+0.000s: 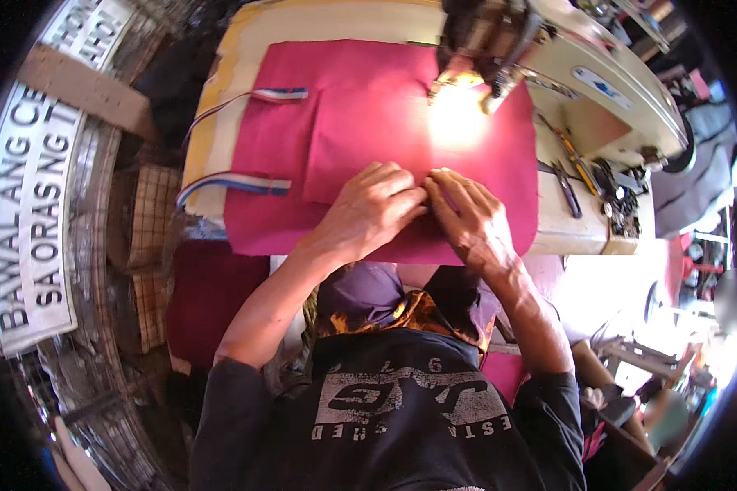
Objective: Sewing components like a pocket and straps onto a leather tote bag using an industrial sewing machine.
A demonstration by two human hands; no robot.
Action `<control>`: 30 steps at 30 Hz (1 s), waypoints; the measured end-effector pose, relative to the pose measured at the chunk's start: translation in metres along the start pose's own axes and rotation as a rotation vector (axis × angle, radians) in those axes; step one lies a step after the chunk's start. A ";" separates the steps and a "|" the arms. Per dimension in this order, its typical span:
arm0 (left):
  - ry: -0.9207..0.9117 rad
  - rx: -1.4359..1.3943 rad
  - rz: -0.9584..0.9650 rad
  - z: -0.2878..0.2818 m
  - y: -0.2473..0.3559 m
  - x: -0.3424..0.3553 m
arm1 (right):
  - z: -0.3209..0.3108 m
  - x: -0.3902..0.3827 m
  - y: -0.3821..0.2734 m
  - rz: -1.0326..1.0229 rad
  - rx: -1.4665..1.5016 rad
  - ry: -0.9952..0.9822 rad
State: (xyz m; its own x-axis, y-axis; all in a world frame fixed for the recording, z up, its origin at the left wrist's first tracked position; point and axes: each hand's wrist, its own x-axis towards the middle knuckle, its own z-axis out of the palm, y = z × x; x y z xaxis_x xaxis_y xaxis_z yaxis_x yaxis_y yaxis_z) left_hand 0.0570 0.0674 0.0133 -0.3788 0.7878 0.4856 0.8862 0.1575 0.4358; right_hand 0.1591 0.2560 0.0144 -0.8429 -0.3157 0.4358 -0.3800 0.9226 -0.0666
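Note:
A wide magenta cloth [368, 98] lies over the sewing machine's bed, and its near edge hangs toward my lap. A pocket-like square panel of the same colour shows on its left part. My left hand [373, 209] rests on the cloth with curled fingers, pinching it near the middle. Close beside it, my right hand [473, 217] has its fingers pressed together on the same spot, its thumb hidden. The fingertips of both hands almost meet. Beyond them, the machine's needle area is washed out by a bright lamp [463, 86]. Two striped straps [258, 182] lie across the cloth's left side.
The cream sewing machine [630, 94] stands at the right back. Thread snips [567, 190], a yellow-handled tool [583, 168] and small metal parts [622, 196] lie right of the cloth. Signboards [37, 213] and a wooden beam [86, 90] line the left.

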 end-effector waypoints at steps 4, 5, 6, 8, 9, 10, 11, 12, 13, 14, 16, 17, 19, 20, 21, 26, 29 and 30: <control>-0.049 -0.302 -0.047 -0.017 -0.020 -0.003 | 0.001 0.003 -0.001 -0.019 0.000 -0.027; -0.078 -0.330 -0.188 -0.031 -0.035 -0.008 | -0.001 0.003 -0.001 -0.027 -0.028 -0.056; 0.000 -0.225 -0.104 -0.044 -0.056 -0.006 | -0.002 0.003 -0.001 -0.033 -0.064 -0.101; -0.021 0.043 -0.155 -0.069 -0.100 -0.006 | -0.003 0.004 -0.002 -0.077 -0.055 -0.091; -0.065 0.185 -0.157 -0.082 -0.120 -0.012 | -0.003 0.004 -0.003 -0.076 -0.079 -0.097; -0.102 0.214 -0.193 -0.088 -0.136 -0.017 | -0.003 0.003 -0.004 -0.071 -0.108 -0.129; -0.044 0.161 -0.099 -0.090 -0.149 -0.020 | -0.002 0.003 -0.005 -0.069 -0.119 -0.126; -0.080 0.140 -0.146 -0.091 -0.157 -0.025 | -0.002 0.003 -0.006 -0.092 -0.109 -0.108; -0.016 0.126 -0.089 -0.089 -0.162 -0.031 | -0.001 0.002 -0.006 -0.084 -0.124 -0.103; 0.025 0.033 -0.134 -0.087 -0.165 -0.034 | 0.000 0.002 -0.007 -0.076 -0.142 -0.110; 0.076 -0.064 -0.195 -0.084 -0.168 -0.038 | 0.001 0.003 -0.009 -0.100 -0.143 -0.088; 0.114 -0.168 -0.251 -0.083 -0.168 -0.039 | 0.002 0.003 -0.009 -0.087 -0.136 -0.081; 0.165 -0.285 -0.295 -0.084 -0.168 -0.040 | 0.003 0.003 -0.010 -0.086 -0.135 -0.080; 0.169 -0.284 -0.280 -0.084 -0.169 -0.041 | 0.003 0.003 -0.010 -0.070 -0.140 -0.081; 0.197 -0.330 -0.264 -0.084 -0.169 -0.041 | 0.004 0.003 -0.011 -0.060 -0.156 -0.091; 0.342 -0.453 -0.322 -0.082 -0.170 -0.045 | 0.005 0.003 -0.012 -0.044 -0.162 -0.074; 0.321 -0.422 -0.305 -0.082 -0.168 -0.049 | 0.005 0.003 -0.013 -0.012 -0.146 -0.083; 0.315 -0.401 -0.301 -0.082 -0.168 -0.050 | 0.006 0.003 -0.014 -0.014 -0.147 -0.066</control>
State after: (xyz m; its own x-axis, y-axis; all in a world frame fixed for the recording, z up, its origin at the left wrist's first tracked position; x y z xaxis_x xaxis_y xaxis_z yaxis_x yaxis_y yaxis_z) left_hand -0.0948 -0.0472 -0.0216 -0.7131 0.5190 0.4713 0.5808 0.0609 0.8118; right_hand 0.1599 0.2411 0.0112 -0.8632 -0.3377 0.3753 -0.3358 0.9391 0.0729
